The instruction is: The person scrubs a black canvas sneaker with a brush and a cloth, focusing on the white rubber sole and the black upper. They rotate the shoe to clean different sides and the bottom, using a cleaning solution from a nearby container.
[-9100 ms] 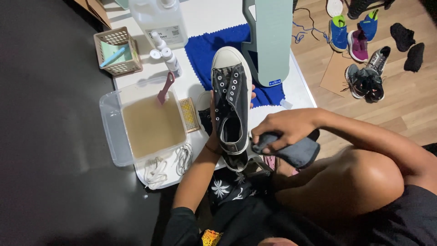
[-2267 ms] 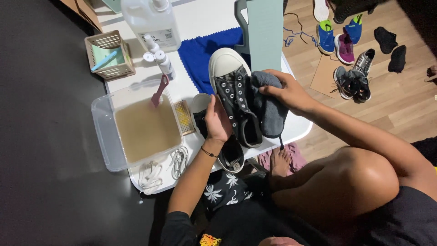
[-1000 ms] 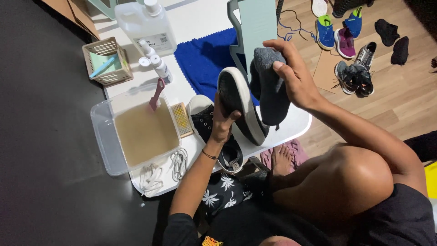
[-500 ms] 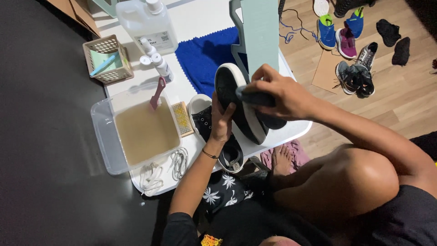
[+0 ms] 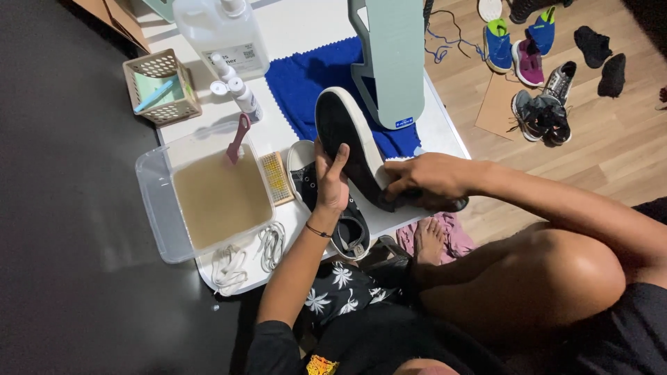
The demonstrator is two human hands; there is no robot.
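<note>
Left hand (image 5: 332,182) clasped round the side of a black sneaker (image 5: 351,139), sole turned up, held above the white table (image 5: 299,28). Right hand (image 5: 429,179) closed over a dark cloth (image 5: 445,203), pressed against the sneaker's heel end. Second black sneaker (image 5: 347,226) lying on the table just beneath, beside a clear tub of brownish water (image 5: 212,198), white laces (image 5: 267,243) near the tub

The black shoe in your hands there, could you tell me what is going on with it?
A seated person holds a black sneaker sole-up over the white table, left hand bracing it, right hand pressing a dark cloth to its heel end. Its mate lies below on the table, beside a tub of murky water and loose white laces.
</note>
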